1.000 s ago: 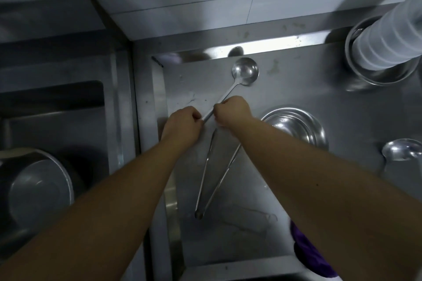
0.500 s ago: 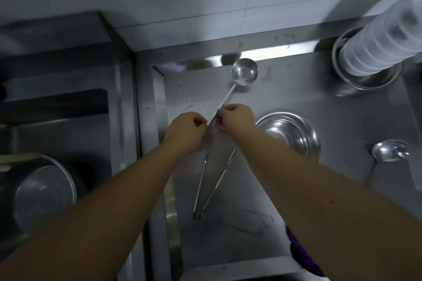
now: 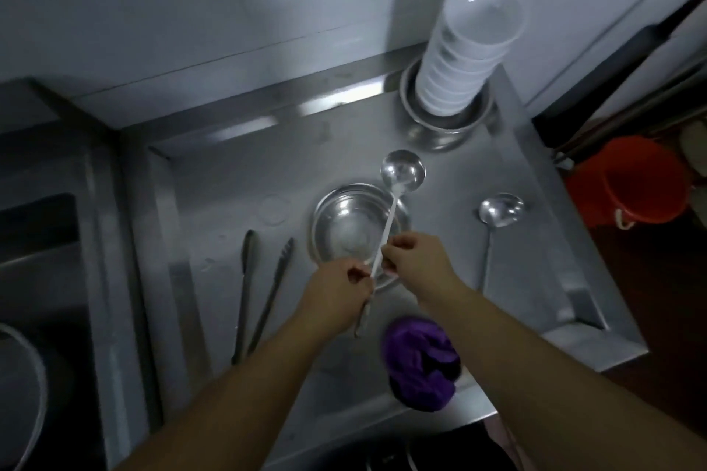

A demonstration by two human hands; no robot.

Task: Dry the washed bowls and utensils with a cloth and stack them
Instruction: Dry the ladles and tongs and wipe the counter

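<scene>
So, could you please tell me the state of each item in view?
held ladle: lifted, handle gripped by left hand and right hand
second ladle: lying on counter
steel bowl: upright, empty
tongs: lying, open
white bowls: stacked
purple cloth: crumpled, unheld

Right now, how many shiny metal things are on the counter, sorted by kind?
Ladles: 2, one held by the hands, one lying at the right
Tongs: 1
Metal bowls: 2, one in the middle, one under the white bowl stack
Total: 5
</scene>
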